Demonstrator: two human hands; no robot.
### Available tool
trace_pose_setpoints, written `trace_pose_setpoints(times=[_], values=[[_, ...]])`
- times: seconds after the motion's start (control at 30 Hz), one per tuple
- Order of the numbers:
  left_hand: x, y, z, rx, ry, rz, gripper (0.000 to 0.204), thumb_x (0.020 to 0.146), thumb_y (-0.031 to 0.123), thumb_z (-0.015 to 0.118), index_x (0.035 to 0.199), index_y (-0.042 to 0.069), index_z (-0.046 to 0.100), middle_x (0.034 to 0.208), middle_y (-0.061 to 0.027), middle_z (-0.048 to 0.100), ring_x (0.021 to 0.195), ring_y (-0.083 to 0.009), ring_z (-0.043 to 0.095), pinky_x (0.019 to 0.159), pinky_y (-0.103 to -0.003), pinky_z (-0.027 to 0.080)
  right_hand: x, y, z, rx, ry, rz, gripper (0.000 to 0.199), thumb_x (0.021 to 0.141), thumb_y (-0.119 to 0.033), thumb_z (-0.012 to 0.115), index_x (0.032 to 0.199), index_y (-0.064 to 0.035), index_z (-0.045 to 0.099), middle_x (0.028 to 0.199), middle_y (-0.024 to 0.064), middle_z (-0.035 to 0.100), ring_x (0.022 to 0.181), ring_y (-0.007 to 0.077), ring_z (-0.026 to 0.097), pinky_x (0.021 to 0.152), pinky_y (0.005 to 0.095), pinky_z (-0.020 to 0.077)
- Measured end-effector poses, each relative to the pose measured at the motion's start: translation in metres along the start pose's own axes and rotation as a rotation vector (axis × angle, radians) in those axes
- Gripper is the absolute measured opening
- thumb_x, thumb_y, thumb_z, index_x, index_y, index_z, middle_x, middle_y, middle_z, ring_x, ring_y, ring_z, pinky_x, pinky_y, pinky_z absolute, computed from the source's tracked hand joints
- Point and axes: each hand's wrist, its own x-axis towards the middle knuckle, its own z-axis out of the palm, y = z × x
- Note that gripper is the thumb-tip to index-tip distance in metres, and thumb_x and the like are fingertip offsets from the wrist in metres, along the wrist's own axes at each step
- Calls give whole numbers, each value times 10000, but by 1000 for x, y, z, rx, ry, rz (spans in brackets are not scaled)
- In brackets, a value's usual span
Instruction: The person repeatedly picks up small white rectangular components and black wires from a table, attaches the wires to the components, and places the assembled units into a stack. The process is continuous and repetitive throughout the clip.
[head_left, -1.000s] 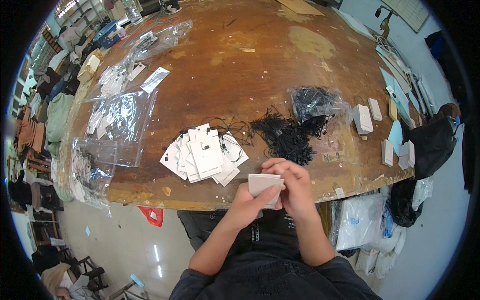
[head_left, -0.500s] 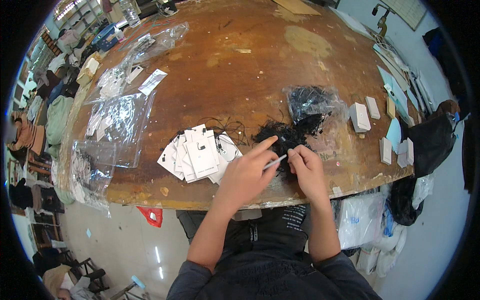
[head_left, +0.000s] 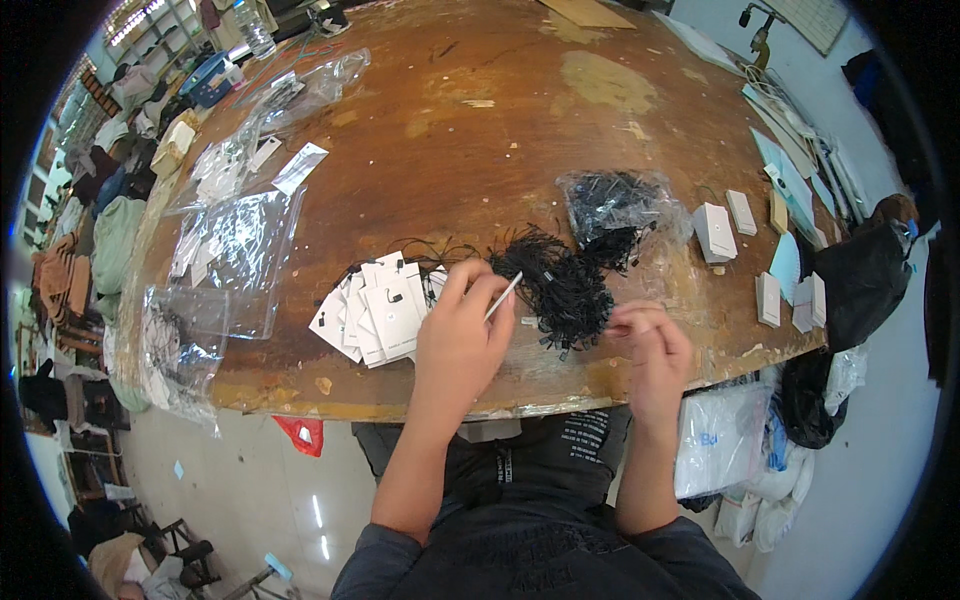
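Observation:
My left hand (head_left: pixel 462 325) is closed on a white hang tag (head_left: pixel 503 297), seen nearly edge-on between thumb and fingers. Just left of that hand, overlapping white hang tags (head_left: pixel 392 312) with black cords lie in a loose stack, partly covered by it. A heap of black hang-tag strings (head_left: pixel 562 292) with small plastic ends rests between my hands. At the heap's right edge, my right hand (head_left: pixel 655 350) has its thumb and fingertips pinched together; whatever is between them is too small to make out.
Behind the heap lies a clear bag of black strings (head_left: pixel 615 200). White tag stacks (head_left: pixel 714 234) stand to the right on the wooden table (head_left: pixel 430 170). Clear plastic bags (head_left: pixel 245 250) with white tags spread along the left. The table's near edge runs before my lap.
My hands have moved apart: the left, with the hang tag, went left toward the stack, and the right went rightward and slightly nearer me. More of the string heap now shows.

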Motion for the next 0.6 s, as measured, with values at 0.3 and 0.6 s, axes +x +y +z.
trace_pose_setpoints(times=[0.3,0.6], values=[[-66,-8,-1,-1001,-593,-305,167,904,84,615,1022,-33,628,948,-50,637,793,-112,616,682,-253,501,-6,7,48,21,-290,25,161,924,-126,597,888,1,689,972,64,542,865,109,512,727,236,428],[-68,-24,-8,-1213,-111,-499,200,932,129,606,1092,15,572,870,-27,604,729,-50,529,632,-213,439,3,-8,46,-72,10,91,174,920,-119,615,772,-32,642,732,-3,604,610,63,517,558,206,403]])
